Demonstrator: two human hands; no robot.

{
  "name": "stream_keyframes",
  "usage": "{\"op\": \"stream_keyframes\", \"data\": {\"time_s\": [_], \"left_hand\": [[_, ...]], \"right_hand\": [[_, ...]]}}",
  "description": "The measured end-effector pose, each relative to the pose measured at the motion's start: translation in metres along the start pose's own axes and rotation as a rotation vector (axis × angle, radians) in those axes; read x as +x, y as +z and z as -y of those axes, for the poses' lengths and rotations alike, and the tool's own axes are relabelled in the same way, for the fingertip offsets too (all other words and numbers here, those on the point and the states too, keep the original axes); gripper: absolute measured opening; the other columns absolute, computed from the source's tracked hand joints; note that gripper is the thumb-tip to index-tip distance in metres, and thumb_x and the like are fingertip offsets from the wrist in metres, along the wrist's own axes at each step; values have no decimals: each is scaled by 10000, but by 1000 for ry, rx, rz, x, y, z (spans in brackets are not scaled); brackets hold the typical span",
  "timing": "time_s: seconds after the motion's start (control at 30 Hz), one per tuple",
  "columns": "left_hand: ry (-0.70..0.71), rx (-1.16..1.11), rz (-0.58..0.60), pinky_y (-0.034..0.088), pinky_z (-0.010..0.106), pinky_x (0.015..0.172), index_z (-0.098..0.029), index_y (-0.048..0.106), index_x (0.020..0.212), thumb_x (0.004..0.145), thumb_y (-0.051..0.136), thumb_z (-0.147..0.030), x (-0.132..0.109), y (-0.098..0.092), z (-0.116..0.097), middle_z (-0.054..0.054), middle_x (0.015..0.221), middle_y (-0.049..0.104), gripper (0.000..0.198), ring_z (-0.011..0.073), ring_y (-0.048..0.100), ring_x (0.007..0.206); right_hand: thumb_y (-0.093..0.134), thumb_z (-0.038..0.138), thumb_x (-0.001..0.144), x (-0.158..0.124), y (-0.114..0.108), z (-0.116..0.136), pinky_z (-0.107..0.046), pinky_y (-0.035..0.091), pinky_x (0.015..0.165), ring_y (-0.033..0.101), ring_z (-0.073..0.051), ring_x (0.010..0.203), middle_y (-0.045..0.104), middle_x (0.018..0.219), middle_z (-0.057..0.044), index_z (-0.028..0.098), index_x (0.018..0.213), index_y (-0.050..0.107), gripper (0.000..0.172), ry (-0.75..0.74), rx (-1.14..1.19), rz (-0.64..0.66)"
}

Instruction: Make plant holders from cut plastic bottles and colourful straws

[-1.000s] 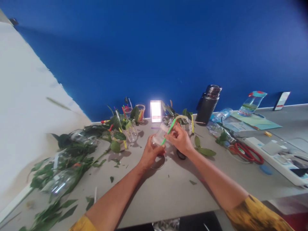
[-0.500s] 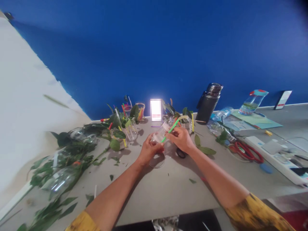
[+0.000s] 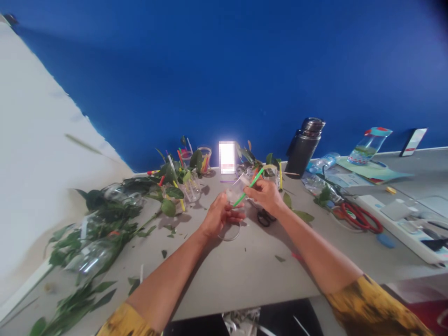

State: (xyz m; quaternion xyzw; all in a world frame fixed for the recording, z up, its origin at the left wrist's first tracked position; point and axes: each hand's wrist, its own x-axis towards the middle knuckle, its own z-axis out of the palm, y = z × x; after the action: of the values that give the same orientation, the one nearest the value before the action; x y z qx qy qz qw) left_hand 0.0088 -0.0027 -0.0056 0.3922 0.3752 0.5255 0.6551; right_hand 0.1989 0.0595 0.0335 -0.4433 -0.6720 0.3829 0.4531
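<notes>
Nudged toward the table's (image 3: 227, 280) far edge: clear cup (image 3: 235, 192) gripped in left hand (image 3: 220, 217), green straw (image 3: 249, 187) pinched by right hand (image 3: 266, 196). Straw tip at the cup, not seated; filled cups (image 3: 191, 186) stand behind.

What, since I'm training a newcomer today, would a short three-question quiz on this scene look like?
1. True or false: the right hand pinches a green straw; the left hand holds a clear container.
2. What stands right of the hands? A dark flask; B kettle; C lamp.
3. Fill in: the wall is ____.
Key: 1 true; 2 A; 3 blue.
</notes>
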Motion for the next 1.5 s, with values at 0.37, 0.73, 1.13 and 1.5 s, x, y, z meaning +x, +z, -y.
{"op": "stream_keyframes", "data": {"time_s": [0.37, 0.73, 1.13, 1.5], "left_hand": [[-20, -135, -60, 635, 435, 695, -272, 239, 1633, 832, 643, -806, 3, -3, -3, 85, 962, 769, 1043, 310, 796, 770], [106, -7, 36, 626, 422, 840, -276, 617, 1342, 706, 918, -370, 0, -11, -19, 95, 1221, 663, 709, 276, 708, 1067], [216, 164, -259, 586, 425, 938, -226, 593, 1265, 591, 976, -249, 7, -3, -4, 83, 1095, 749, 776, 238, 734, 967], [216, 107, -301, 555, 433, 995, -211, 621, 1200, 538, 971, -145, 6, 1, -4, 107, 1174, 715, 752, 266, 721, 1075]], "right_hand": [[749, 550, 741, 2, 1, -10, -275, 348, 493, 492, -137, 538, 585, 551, -6, 201, 589, 589, 412, -36, -5, -60], [737, 547, 743, 4, 0, -6, -268, 312, 480, 443, -125, 515, 579, 534, -8, 203, 573, 566, 421, -13, 69, -113], [728, 545, 734, -7, 13, 3, -266, 369, 526, 449, -132, 566, 503, 541, 24, 201, 571, 581, 408, -80, -20, -51], [799, 574, 756, -5, 0, 1, -255, 377, 468, 488, -133, 449, 540, 482, 49, 133, 1095, 746, 560, 19, 83, 96]]}}
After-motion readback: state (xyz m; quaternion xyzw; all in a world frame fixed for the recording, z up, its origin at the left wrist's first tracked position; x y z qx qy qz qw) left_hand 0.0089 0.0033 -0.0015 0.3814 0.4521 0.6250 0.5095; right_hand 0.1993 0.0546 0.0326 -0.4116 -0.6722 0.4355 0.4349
